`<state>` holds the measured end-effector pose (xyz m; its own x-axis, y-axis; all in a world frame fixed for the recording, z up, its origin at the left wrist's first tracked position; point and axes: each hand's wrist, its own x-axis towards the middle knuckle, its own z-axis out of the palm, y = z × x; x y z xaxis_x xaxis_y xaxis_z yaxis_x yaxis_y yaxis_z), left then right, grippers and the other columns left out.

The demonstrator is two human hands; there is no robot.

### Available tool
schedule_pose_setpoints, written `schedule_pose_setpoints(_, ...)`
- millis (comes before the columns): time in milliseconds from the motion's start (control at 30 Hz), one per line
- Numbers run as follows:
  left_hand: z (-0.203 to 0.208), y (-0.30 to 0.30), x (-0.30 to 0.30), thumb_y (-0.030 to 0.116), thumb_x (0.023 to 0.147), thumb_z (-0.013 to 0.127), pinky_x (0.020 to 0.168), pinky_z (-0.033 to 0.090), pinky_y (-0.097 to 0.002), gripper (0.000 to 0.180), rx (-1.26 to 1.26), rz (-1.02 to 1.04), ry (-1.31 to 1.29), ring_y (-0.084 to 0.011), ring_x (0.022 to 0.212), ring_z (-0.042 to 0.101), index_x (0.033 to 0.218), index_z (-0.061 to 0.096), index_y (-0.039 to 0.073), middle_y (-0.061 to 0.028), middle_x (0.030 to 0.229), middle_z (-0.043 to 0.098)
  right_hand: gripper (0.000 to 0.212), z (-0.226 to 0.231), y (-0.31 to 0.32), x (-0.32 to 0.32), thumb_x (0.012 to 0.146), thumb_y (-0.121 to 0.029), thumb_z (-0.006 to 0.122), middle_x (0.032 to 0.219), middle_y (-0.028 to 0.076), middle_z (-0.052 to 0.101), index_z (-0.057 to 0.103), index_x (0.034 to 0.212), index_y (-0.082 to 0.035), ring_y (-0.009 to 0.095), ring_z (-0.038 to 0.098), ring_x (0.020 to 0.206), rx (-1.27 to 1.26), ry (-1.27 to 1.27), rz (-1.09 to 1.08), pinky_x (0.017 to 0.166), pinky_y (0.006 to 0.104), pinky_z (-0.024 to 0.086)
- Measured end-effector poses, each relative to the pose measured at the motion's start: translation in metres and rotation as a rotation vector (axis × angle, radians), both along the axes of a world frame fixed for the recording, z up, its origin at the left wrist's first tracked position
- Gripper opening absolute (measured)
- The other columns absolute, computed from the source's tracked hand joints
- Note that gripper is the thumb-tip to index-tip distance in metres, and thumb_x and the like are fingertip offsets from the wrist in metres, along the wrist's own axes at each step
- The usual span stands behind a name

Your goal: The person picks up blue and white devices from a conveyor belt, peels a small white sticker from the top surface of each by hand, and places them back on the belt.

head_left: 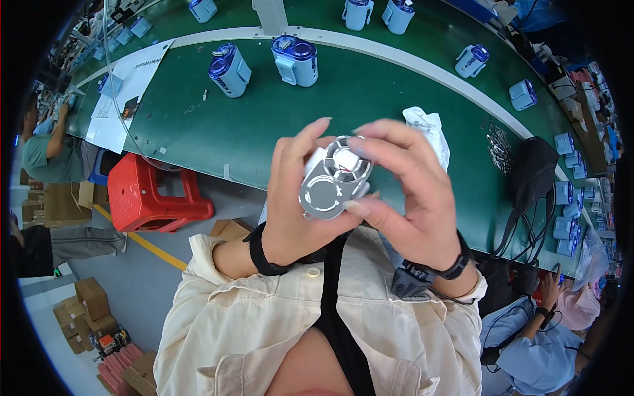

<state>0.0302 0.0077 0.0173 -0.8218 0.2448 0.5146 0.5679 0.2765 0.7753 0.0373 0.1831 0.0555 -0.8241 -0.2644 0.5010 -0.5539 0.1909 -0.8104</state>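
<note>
In front of my chest, both hands hold a small grey-and-white device [321, 197], its oval top facing up. A round grey disc lies at the near end of that top, and a ring-shaped opening with a white centre at the far end. My left hand [284, 198] wraps round its left side. With curved fingers at the far rim and the thumb at the near right side, my right hand [422, 204] grips it too. Beyond my hands, a blue device with a handle [297, 63] and a similar blue one [230, 71] stand on the green table [191, 119].
A crumpled white plastic bag [429, 135] lies right of my hands, near a pile of small metal parts [498, 146] and a black bag [531, 165]. A white rail [389, 51] crosses the table. A red stool [142, 191] stands at left. People work on both sides.
</note>
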Motion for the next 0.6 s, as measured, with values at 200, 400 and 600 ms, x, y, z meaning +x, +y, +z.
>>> schedule_pose_setpoints(200, -0.007, -0.018, -0.001, 0.012, 0.07, 0.079, 0.1, 0.041, -0.0385, 0.101, 0.007, -0.521, -0.308, -0.0351, 0.126, 0.045, 0.149, 0.018, 0.0, -0.0228, 0.146, 0.031, 0.044, -0.039, 0.005, 0.012, 0.074, -0.005, 0.079, 0.109, 0.014, 0.056, 0.063, 0.114, 0.001, 0.025, 0.06, 0.103, -0.415, -0.271, 0.121, 0.085, 0.0299, 0.051)
schedule_pose_setpoints(400, -0.028, -0.039, 0.005, 0.012, 0.068, 0.076, 0.104, 0.037, -0.0372, 0.108, -0.001, -0.999, -0.535, -0.0347, 0.13, 0.043, 0.151, 0.009, -0.002, -0.0242, 0.144, 0.036, 0.025, -0.062, 0.03, 0.035, 0.078, -0.006, 0.076, 0.117, 0.019, 0.054, 0.067, 0.099, 0.005, 0.027, 0.064, 0.101, -0.293, -0.291, 0.327, 0.087, 0.035, 0.053)
schedule_pose_setpoints(600, -0.036, -0.033, 0.0, 0.009, 0.066, 0.074, 0.102, 0.039, -0.0361, 0.107, -0.024, -1.204, -0.528, -0.0343, 0.126, 0.048, 0.151, 0.009, -0.003, -0.0249, 0.139, 0.043, 0.015, -0.041, 0.044, 0.033, 0.075, -0.004, 0.076, 0.095, 0.018, 0.063, 0.07, 0.085, 0.006, 0.026, 0.068, 0.079, 0.006, -0.118, 0.368, 0.068, 0.0319, 0.057)
